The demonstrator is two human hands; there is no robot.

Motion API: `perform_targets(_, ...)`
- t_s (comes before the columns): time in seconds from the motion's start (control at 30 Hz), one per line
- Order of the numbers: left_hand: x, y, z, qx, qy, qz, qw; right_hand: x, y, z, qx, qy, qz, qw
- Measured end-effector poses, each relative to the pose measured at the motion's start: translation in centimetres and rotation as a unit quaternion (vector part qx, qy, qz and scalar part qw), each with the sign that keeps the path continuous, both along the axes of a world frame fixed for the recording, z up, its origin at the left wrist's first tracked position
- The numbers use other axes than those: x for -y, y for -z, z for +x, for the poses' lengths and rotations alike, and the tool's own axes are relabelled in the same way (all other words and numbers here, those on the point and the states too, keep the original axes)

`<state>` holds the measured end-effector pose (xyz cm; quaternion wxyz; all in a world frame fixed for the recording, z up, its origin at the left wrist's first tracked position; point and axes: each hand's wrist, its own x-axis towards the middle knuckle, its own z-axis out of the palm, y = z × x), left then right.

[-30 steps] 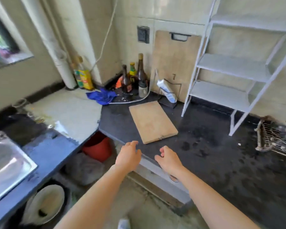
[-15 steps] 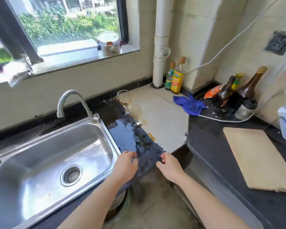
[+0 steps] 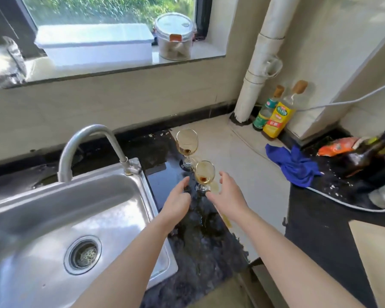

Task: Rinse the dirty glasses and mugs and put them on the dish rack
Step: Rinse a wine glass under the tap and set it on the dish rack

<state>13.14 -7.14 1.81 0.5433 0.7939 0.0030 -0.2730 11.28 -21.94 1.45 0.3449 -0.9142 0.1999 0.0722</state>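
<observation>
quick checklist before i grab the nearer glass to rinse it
1. Near glass upright on the counter, brown dregs inside: ok.
2. Hands free: left hand and right hand open on either side of it, no grip yet: ok.
3. Gap to the far glass just behind it: cannot tell.
4. Room in the sink for rinsing: ok.
5. Water running from the tap: none seen, not ok.
6. Dish rack within reach: not in view, cannot tell.
</observation>
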Motion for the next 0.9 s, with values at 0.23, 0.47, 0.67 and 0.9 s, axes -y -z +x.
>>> perform_targets(0.23, 0.6, 0.6, 3.9, 0.012, 0.051, -0.047, 0.997, 1.2, 0.5, 4.5, 0.038, -0.062, 0.077, 0.994)
perform_targets(0.47, -3.3, -0.5, 2.5, 0.028, -0.008, -0.064, 0.997, -1.1, -2.9, 5.0, 0.044, -0.14, 0.102, 0.984)
perform_targets(0.67, -9.9, 0.7, 0.1, 0.057, -0.125, -0.065, 0.988, -9.5, -5.1, 5.6, 0.039, -0.237, 0.123, 0.963)
perform_targets(0.9, -16.1, 1.2, -0.4, 0.025, -0.284, -0.054, 0.957, -16.8, -2.9, 7.8, -0.026, -0.293, 0.185, 0.937)
